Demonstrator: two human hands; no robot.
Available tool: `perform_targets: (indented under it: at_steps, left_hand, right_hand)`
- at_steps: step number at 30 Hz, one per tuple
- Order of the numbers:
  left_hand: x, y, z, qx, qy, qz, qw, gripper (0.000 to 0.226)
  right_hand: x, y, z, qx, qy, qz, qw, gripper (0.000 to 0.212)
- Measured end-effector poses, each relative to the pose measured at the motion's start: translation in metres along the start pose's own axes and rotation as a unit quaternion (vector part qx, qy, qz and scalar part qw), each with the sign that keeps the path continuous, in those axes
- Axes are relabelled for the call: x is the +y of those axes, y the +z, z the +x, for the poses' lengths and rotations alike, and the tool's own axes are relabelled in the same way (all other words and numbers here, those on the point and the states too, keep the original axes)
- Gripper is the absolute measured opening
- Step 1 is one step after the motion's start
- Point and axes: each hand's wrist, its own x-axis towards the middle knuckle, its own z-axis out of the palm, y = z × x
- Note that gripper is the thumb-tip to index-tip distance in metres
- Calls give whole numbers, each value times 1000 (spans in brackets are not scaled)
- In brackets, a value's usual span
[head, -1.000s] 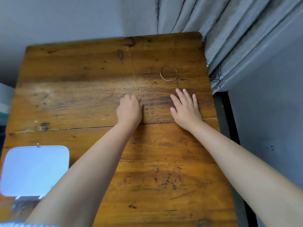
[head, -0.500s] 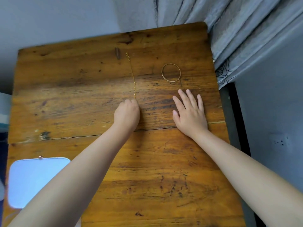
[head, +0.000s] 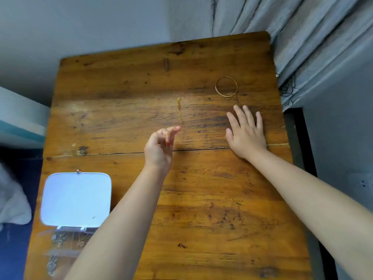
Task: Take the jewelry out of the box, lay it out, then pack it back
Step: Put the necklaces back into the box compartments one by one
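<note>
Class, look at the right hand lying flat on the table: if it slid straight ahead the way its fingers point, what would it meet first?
Most likely the gold bangle, lying just beyond the right hand on the wooden table; nothing shows between them.

A worn, scratched brown wooden table (head: 201, 199) fills the view. Behind it stands a plain grey wall (head: 80, 23), with pleated grey fabric curtains (head: 302, 33) hanging at the far right corner.
</note>
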Motion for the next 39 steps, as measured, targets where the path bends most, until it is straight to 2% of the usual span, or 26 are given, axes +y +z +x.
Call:
perform_targets:
  at_steps: [2,5,8,11,17,21,26,29,31,36,39]
  left_hand:
    - [1,-7,-17,6,-7,-61,998,39]
    - [9,-19,-44,8,7,-12,1000,41]
    - [19,-40,-66,32,64,64,995,42]
    - [33,-69,-86,67,79,45,994,41]
    - [65,-161,-140,-24,28,-119,992,39]
    - [89,-222,-168,-84,9,-158,984,36]
    - [113,-275,-189,-174,-11,-146,974,47]
    - [117,-293,-198,-215,-22,-142,966,35]
    - [115,-303,-202,-225,-25,-135,965,31]
    - [102,-318,-197,-206,-56,-132,968,55]
    - [85,-324,-192,-192,-80,-114,971,57]
  right_hand:
    - [-3,-3,-2,-15,12,-10,1000,48]
    - [-25,-10,-11,-40,22,9,999,48]
    - [-64,-10,-38,-56,-18,79,995,46]
    - [-108,-3,-69,-72,-65,140,985,45]
    - [-189,18,-126,-84,-82,209,971,41]
    - [-246,34,-170,-75,-81,235,966,37]
    - [-307,55,-215,-65,-83,259,960,33]
    - [-325,72,-231,-66,-81,259,960,32]
    - [-328,79,-237,-62,-63,263,961,32]
    - [-328,87,-238,-36,-57,260,963,32]
    - [-326,88,-237,-30,-59,269,961,32]
